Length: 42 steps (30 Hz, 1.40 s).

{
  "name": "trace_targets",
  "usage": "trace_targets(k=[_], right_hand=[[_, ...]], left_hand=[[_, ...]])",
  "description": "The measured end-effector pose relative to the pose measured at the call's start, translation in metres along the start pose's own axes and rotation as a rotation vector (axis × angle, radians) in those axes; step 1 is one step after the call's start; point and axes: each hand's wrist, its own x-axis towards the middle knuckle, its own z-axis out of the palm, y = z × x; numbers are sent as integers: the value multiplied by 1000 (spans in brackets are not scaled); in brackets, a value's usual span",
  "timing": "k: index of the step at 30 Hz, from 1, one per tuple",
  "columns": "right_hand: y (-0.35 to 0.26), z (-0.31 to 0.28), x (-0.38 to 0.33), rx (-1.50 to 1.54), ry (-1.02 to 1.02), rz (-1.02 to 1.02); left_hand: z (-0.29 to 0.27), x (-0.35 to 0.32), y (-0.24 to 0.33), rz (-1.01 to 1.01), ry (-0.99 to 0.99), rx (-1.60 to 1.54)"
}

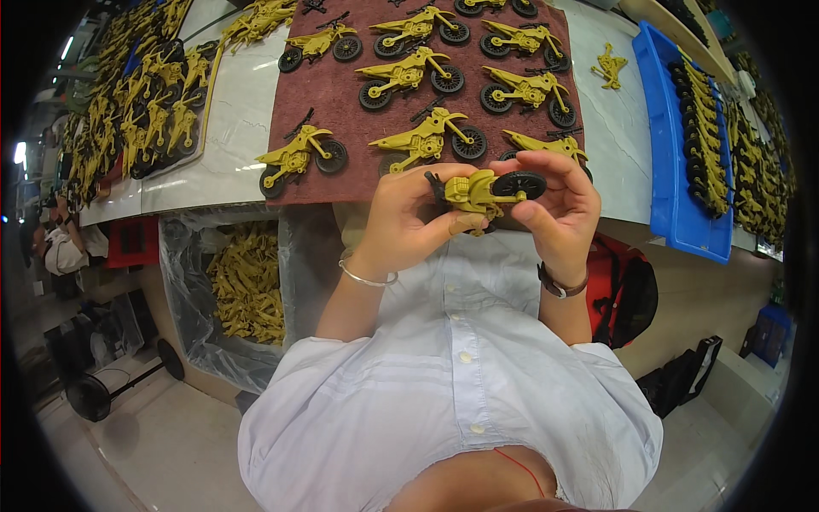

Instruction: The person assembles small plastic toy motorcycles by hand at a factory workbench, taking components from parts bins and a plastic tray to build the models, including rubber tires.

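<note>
Between my hands, just off the near edge of the table, is a yellow toy motorcycle (pixel 471 193) with black wheels and a black handlebar. My left hand (pixel 399 220) grips its body from the left, with the handlebar by the fingers. At the other end, the thumb and fingers of my right hand (pixel 565 205) close round the black wheel (pixel 519 184). Behind them, more yellow toy motorcycles lie in rows on a dark red cloth (pixel 354 102); the closest ones are a yellow motorcycle (pixel 299 156) at left and another (pixel 426 138) in the middle.
A loose yellow part (pixel 609 66) lies on the white tabletop right of the cloth. Farther right, a blue tray (pixel 670 171) holds a row of black-wheeled parts. Many motorcycles fill a tray (pixel 162 111) at left. Below the table stands a plastic-lined bin (pixel 192 299) of yellow parts.
</note>
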Motion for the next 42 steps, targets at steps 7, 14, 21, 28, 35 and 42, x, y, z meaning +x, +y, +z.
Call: trace_targets(k=[7,14,21,28,35,42], right_hand=[[-6,3,-2,-447,135,-238],[-8,14,-4,-602,229,-306],[-4,-17,29,-627,267,-293],[29,-212,116,-1719,219,-363],[10,-212,119,-1460,96,-63],[-9,-186,98,-1645,280,-10]], left_hand=[[-2,0,1,64,-26,40],[-5,3,1,117,-43,129],[-10,-8,-13,-2,70,-423],[-25,-7,-16,-164,76,-831],[-27,-11,-14,-112,103,-824],[-30,-15,-18,-87,182,-845]])
